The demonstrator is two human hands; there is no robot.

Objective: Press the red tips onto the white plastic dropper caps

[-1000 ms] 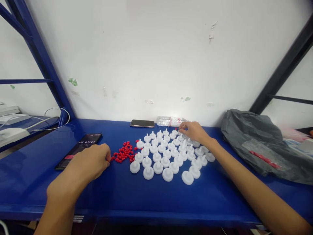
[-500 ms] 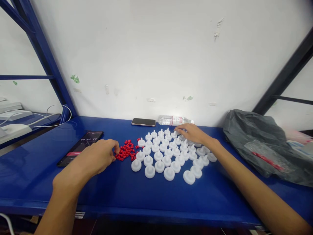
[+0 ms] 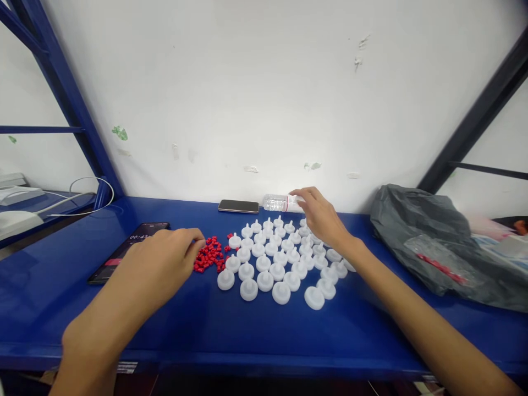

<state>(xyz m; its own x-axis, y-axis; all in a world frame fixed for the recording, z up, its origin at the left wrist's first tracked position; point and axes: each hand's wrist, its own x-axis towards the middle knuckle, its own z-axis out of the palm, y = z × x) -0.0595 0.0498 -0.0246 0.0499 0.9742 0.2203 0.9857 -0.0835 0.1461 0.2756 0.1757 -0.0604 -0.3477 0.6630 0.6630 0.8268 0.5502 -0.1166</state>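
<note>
My left hand (image 3: 171, 258) is closed in a pinch at the left edge of a heap of small red plastic pieces (image 3: 211, 253). Its fingertips meet, and whatever may be between them is hidden. Many round white plastic caps with thin upright stems (image 3: 264, 280) stand in a loose group to the right of the red heap. Raised over the far right part of that group is my right hand (image 3: 319, 217), its fingers curled together in front of the bottle's label. Anything in its grasp blends with the white behind it, so I cannot make it out.
A phone showing a timer (image 3: 119, 253) lies left, partly behind my left hand. Along the wall are a second phone (image 3: 238, 206) and a clear bottle on its side (image 3: 274, 202). A dark plastic bag (image 3: 396, 231) and a clear packet with red contents (image 3: 441, 268) lie right.
My right hand has lifted from among the far white caps to in front of the bottle. My left hand stays by the red pieces, its fingertips now drawn together. The view has shifted slightly.
</note>
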